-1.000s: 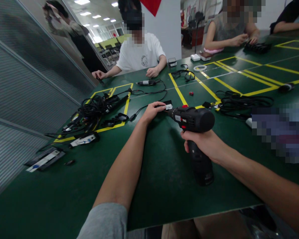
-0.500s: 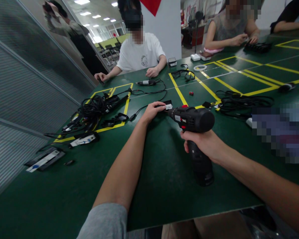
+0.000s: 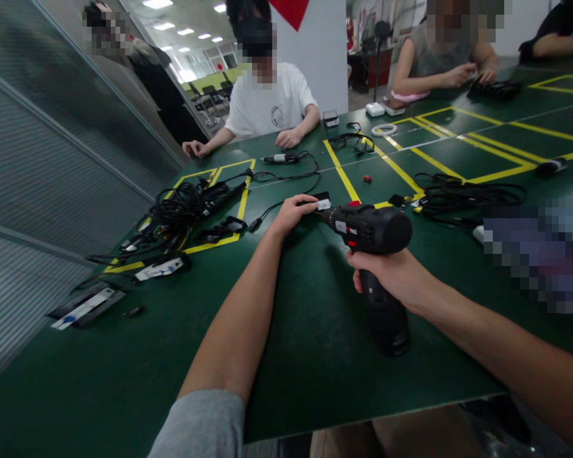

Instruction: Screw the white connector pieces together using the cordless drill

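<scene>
My right hand [image 3: 386,270] is wrapped around the grip of a black cordless drill [image 3: 370,228] with red accents. Its chuck points left, and the bit tip reaches a small black device with a white label [image 3: 323,204] lying on the green table. My left hand [image 3: 293,213] is closed over the left part of that device, pressing or holding it against the tabletop. The fingers and the drill hide most of the device. A thin black cable with a plug [image 3: 255,224] lies just left of my left hand.
Tangled black cables [image 3: 186,207] lie inside yellow tape at the left, near opened black casings [image 3: 88,305]. Another cable bundle [image 3: 468,197] lies at right. A small red part [image 3: 367,179] sits beyond the drill. A person in white [image 3: 272,102] sits opposite; others are farther off.
Both my hands, the drill and the labelled device stay almost exactly in place. Across the table, the hand of the person in white shifts slightly left. The standing person at left lowers their raised arms.
</scene>
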{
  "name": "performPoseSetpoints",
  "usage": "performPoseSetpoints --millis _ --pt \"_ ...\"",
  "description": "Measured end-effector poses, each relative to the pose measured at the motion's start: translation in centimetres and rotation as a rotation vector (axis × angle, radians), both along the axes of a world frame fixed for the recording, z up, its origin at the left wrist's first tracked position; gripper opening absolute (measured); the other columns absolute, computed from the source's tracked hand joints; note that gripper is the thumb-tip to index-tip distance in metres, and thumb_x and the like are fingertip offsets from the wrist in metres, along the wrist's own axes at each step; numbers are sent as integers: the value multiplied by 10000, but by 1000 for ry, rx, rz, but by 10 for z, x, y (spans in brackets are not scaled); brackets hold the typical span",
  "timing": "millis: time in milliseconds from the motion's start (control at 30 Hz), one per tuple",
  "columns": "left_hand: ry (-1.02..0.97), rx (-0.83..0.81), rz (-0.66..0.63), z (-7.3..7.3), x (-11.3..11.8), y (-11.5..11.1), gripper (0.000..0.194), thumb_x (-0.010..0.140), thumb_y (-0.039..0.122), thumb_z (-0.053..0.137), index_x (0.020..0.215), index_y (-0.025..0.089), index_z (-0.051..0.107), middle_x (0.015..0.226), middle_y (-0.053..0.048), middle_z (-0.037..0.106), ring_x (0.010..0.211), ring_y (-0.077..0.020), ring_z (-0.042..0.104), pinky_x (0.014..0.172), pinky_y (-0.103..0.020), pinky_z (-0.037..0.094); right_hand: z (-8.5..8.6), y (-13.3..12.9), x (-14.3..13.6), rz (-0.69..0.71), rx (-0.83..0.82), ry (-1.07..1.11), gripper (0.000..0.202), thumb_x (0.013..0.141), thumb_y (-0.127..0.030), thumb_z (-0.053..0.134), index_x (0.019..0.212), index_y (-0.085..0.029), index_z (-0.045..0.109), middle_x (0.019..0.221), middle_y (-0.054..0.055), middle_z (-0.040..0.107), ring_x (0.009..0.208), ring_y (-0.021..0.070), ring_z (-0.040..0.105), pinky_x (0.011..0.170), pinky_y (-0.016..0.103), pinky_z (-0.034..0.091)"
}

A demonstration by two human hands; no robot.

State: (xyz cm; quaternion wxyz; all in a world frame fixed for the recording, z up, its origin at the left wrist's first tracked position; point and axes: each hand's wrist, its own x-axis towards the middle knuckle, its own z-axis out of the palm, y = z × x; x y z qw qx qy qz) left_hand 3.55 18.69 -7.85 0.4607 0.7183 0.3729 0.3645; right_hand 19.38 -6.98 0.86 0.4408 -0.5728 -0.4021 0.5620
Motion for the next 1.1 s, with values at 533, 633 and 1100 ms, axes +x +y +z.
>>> performPoseSetpoints --millis 533,633,1100 --pt "17 5 2 4 0 -3 365 667 396 748 963 183 744 997 -55 712 940 -204 611 940 -339 438 2 -1 0 4 -5 -23 50 692 -202 623 722 -171 598 480 11 597 424 118 514 437 236 379" --pt "24 1 17 5 0 -5 372 665 397 745 969 181 746 993 -59 713 943 -208 609 946 -348 438 4 -1 0 0 8 -15 74 674 -172 611 743 -183 588 473 -3 582 421 123 513 439 240 375" --pt "-7 -37 -9 3 0 -3 372 664 384 744 976 180 743 982 -54 704 910 -190 603 921 -335 441 3 -1 0 9 8 -29 68 681 -182 601 748 -170 598 482 13 599 426 121 517 441 233 372"
